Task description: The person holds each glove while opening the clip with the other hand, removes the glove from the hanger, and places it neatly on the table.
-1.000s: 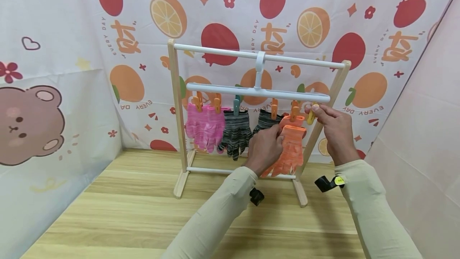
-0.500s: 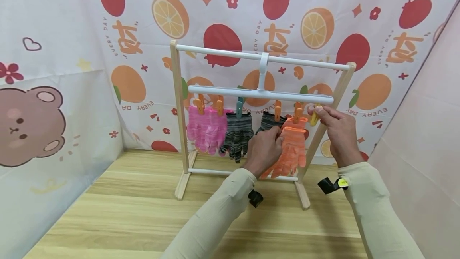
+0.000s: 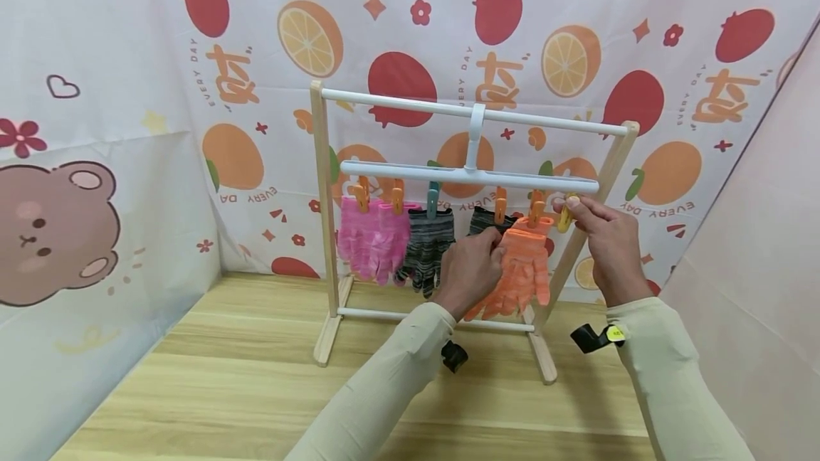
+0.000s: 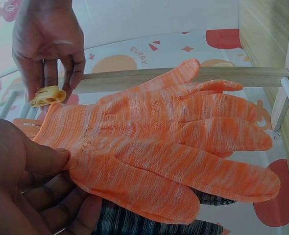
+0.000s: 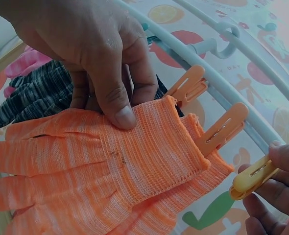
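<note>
In the head view my left hand [image 3: 472, 269] pinches an orange knit glove [image 3: 522, 262] by its cuff, thumb on the front. Behind it, a second orange glove [image 5: 218, 169] hangs from an orange clothespin [image 5: 225, 129]. My right hand [image 3: 608, 240] pinches a yellow clothespin [image 3: 564, 216] under the right end of the white hanger [image 3: 410, 173]. In the right wrist view, the yellow clothespin's tip stands apart from the front glove's cuff, with no cloth in it. Pink gloves [image 3: 371, 240] and dark striped gloves [image 3: 428, 244] hang further left on the hanger.
The hanger hooks over the top rail [image 3: 397, 102] of a wooden-legged rack [image 3: 325, 233] on a wood-grain table [image 3: 211, 375]. Orange clothespins and a teal clothespin [image 3: 433, 201] line the hanger. A fruit-print cloth [image 3: 256, 34] stands close behind the rack.
My left hand has raised the front orange glove slightly toward the hanger, its cuff now nearer the clothespins. My right hand keeps its pinch on the yellow clothespin. The head view has tilted slightly.
</note>
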`<state>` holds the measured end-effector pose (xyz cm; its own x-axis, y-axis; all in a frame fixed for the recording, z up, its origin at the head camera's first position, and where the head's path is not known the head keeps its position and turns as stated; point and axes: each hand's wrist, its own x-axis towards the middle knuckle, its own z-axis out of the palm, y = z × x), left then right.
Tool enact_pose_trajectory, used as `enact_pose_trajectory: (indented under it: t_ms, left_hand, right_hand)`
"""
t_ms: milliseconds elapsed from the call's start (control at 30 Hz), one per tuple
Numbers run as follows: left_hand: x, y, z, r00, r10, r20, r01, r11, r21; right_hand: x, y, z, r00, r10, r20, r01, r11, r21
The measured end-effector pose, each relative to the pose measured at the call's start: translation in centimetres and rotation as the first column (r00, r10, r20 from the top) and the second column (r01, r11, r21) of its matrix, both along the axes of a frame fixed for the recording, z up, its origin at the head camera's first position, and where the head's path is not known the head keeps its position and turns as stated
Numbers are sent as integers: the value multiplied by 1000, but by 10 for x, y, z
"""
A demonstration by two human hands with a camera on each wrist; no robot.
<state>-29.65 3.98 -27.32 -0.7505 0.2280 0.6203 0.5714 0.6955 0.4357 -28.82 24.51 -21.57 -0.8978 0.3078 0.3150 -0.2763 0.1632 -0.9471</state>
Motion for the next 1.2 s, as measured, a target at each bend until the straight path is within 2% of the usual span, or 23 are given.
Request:
enact_pose_trajectory:
  t_ms: [333,700,1200]
  left_hand:
    - [-2,-3,3,1000,-7,-2,7,1000,1]
    - [-1,-8,4,1000,-3,15,3,1000,-1]
    - [0,-16,5,1000,2,11,-2,1000,4]
  right_hand:
    - [1,-1,1,998,22,-59,-22,1000,-8]
    - [2,-1,2,1000,3,-30,-4,1000,-22]
    - [2,-1,2,999,18,-46,-19,999,-36]
